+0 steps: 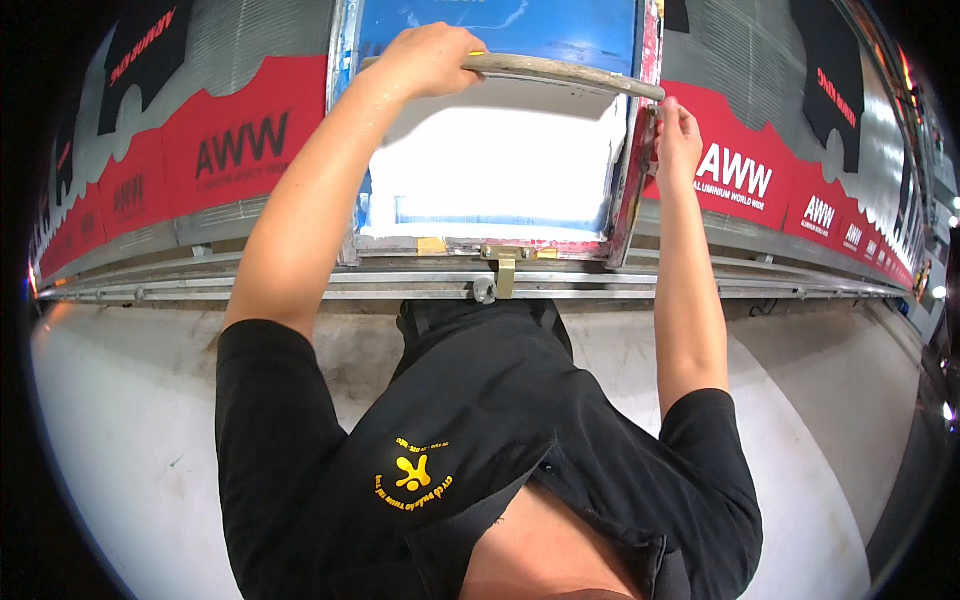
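Observation:
My left hand is closed on a long worn squeegee lying across the upper part of a screen-printing frame. Below the squeegee, a broad white ink layer covers the screen, with blue screen showing above it. My right hand is at the frame’s right edge, just beside and below the squeegee’s right end, its fingers curled; whether they grip the frame or something on it is unclear. A metal bracket sits at the middle of the frame’s near edge.
Red printed fabric pieces and black fabric pieces lie on grey boards to both sides, in rows that recede toward the rim. Metal rails run along the near edge, above a pale floor.

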The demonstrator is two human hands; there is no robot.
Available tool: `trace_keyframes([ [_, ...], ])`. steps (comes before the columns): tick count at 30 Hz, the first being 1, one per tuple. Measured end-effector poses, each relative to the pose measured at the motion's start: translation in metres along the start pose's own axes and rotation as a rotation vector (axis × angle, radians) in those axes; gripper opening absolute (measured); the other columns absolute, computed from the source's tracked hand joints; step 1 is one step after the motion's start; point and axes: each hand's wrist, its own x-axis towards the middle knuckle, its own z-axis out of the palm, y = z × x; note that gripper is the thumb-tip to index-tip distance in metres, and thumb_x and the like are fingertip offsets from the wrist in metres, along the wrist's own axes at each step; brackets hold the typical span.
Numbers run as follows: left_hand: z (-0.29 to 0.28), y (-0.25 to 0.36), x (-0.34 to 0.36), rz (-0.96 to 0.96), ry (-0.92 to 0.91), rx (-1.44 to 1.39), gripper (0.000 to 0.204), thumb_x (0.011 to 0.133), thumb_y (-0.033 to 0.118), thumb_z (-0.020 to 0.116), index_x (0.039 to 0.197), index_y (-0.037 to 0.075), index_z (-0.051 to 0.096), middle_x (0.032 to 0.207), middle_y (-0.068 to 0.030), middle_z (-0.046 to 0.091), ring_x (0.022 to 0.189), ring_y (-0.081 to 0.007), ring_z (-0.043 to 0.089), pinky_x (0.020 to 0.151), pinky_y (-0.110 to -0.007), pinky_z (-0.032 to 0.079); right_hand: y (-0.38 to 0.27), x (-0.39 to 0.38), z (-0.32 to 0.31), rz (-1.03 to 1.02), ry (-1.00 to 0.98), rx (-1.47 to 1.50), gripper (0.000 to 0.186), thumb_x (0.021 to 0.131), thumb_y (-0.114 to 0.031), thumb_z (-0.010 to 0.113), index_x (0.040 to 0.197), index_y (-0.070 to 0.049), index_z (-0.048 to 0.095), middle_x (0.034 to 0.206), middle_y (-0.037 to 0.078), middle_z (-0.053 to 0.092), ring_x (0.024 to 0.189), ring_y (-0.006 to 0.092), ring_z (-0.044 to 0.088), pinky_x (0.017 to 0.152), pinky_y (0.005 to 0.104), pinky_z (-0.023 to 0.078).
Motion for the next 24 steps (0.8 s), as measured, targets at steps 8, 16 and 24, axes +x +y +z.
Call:
trace_keyframes([
  [8, -0.008, -0.032, -0.012, -0.156, -0.01, 0.125, 0.051, 0.08, 0.058, 0.079, 0.104, 0.012, 0.083, 0.088, -0.0138, 0.079, 0.086, -0.0325, 0.077, 0.08, -0.045, 0.061, -0.137, 0.005, 0.019, -0.681, -0.612, -0.816, 0.054, 0.085, -0.055, 0.08, 0.115, -0.01, 0.079, 0.104, 0.012, 0.078, 0.094, 0.0307, 0.076, 0.08, 0.0405, 0.06],
  [16, 0.032, 0.018, -0.077, -0.211, -0.017, 0.068, 0.057, 0.077, 0.061, 0.079, 0.108, 0.013, 0.08, 0.105, -0.0115, 0.078, 0.097, -0.0351, 0.074, 0.083, -0.048, 0.059, -0.083, -0.07, 0.001, -0.699, -0.427, -0.913, 0.033, 0.077, -0.041, 0.086, 0.106, -0.025, 0.083, 0.095, 0.004, 0.078, 0.084, 0.0287, 0.076, 0.072, 0.0432, 0.061],
  [24, 0.095, 0.091, -0.218, -0.233, 0.128, 0.0, 0.045, 0.073, 0.03, 0.083, 0.113, 0.015, 0.072, 0.108, -0.0097, 0.071, 0.101, -0.0337, 0.071, 0.085, -0.048, 0.059, -0.044, -0.2, -0.071, -0.773, -0.463, -0.744, 0.033, 0.068, -0.01, 0.08, 0.1, -0.015, 0.072, 0.102, 0.004, 0.072, 0.099, 0.0261, 0.068, 0.085, 0.0411, 0.053],
])
